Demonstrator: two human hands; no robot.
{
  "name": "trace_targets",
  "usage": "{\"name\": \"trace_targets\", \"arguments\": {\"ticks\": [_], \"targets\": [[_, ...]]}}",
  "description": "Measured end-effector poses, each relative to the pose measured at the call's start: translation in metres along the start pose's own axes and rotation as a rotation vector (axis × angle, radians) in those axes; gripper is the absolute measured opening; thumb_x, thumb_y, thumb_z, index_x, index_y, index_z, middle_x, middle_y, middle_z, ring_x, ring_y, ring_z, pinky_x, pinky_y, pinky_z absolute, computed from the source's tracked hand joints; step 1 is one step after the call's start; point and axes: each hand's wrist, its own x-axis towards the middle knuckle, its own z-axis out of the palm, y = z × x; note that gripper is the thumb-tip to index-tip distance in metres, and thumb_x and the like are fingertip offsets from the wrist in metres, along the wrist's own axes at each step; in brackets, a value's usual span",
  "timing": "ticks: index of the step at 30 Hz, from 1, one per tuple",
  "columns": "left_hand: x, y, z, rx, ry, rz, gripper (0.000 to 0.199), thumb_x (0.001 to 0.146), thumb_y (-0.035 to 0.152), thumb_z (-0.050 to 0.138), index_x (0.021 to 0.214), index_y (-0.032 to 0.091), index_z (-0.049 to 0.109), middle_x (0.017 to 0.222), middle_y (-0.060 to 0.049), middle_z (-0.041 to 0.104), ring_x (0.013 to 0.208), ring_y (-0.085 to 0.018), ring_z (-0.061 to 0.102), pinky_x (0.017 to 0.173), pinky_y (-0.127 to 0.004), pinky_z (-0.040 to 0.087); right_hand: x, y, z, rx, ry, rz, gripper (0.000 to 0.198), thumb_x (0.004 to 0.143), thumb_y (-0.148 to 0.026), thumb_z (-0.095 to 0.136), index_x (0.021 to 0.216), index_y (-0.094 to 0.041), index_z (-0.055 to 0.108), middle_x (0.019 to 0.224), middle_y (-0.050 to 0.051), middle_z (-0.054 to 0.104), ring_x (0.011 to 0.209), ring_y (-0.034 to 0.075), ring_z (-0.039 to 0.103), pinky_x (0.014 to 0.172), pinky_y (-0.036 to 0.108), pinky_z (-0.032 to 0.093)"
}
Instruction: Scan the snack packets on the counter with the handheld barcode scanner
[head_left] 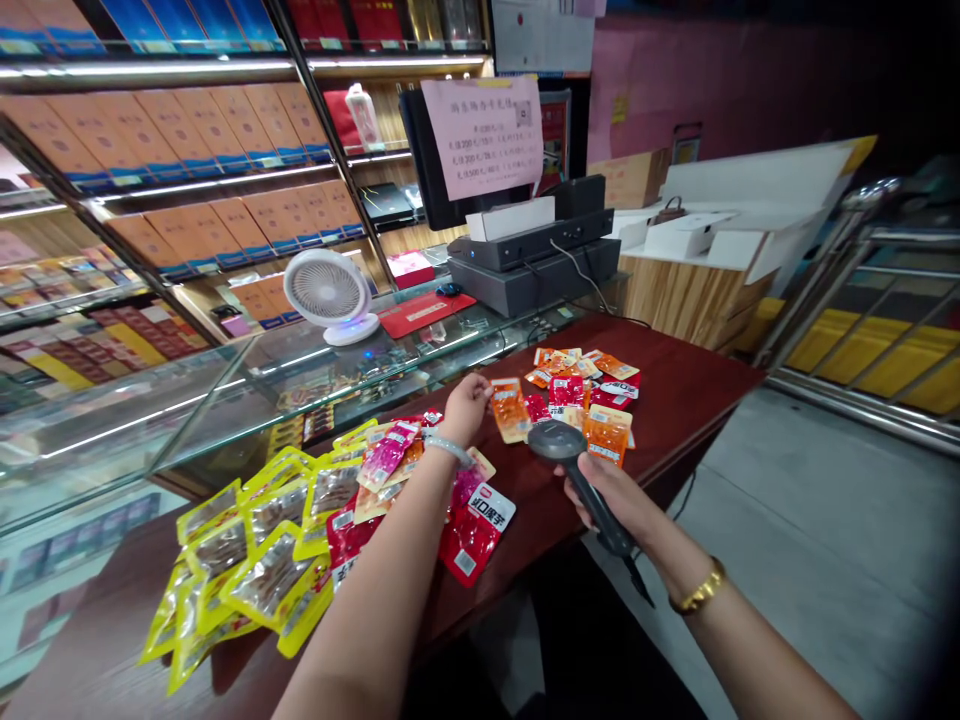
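My right hand (611,490) is wrapped round the handle of a dark grey barcode scanner (559,440), its head facing left over the table. Between the fingertips of my left hand (466,408) is the edge of an orange snack packet (511,410), held near the scanner head. Right of it lies a loose heap of orange and red snack packets (568,390). Under and beside my left forearm are more red and pink packets (480,525). Several yellow snack packets with clear windows (281,575) are piled at the left.
A glass display counter (225,390) runs behind the dark red table (694,375). On it stand a white fan (328,290) and a cash drawer (536,280) below a monitor (427,160). A metal railing (862,400) is at the right.
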Motion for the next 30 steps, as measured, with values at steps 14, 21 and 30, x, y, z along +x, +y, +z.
{"name": "trace_targets", "arguments": {"ticks": [14, 21, 30], "targets": [[-0.152, 0.051, -0.060, 1.255, -0.416, 0.065, 0.040, 0.080, 0.054, 0.059, 0.090, 0.016, 0.067, 0.093, -0.016, 0.065, 0.092, -0.031, 0.060, 0.082, -0.041, 0.045, -0.016, -0.002, 0.001, -0.052, -0.063, 0.013, 0.046, 0.083, -0.061, 0.058, 0.093, -0.016, 0.056, 0.063, -0.003, 0.054, 0.039, 0.007, 0.050, 0.034, 0.017, 0.039], [-0.195, 0.036, -0.038, 1.232, -0.211, -0.009, 0.037, 0.081, 0.052, 0.058, 0.095, 0.018, 0.059, 0.102, -0.015, 0.061, 0.099, -0.030, 0.055, 0.085, -0.041, 0.044, -0.051, 0.003, 0.013, -0.136, -0.166, 0.067, 0.052, 0.077, -0.068, 0.060, 0.083, -0.017, 0.052, 0.062, -0.003, 0.052, 0.040, 0.007, 0.049, 0.036, 0.018, 0.039], [-0.180, 0.041, -0.034, 1.073, -0.312, -0.092, 0.016, 0.085, 0.034, 0.059, 0.090, 0.020, 0.054, 0.096, -0.011, 0.065, 0.085, -0.023, 0.063, 0.071, -0.031, 0.042, -0.073, 0.026, 0.007, -0.125, -0.157, 0.139, 0.051, 0.078, -0.068, 0.058, 0.085, -0.018, 0.052, 0.064, -0.003, 0.051, 0.042, 0.007, 0.048, 0.038, 0.018, 0.040]]}}
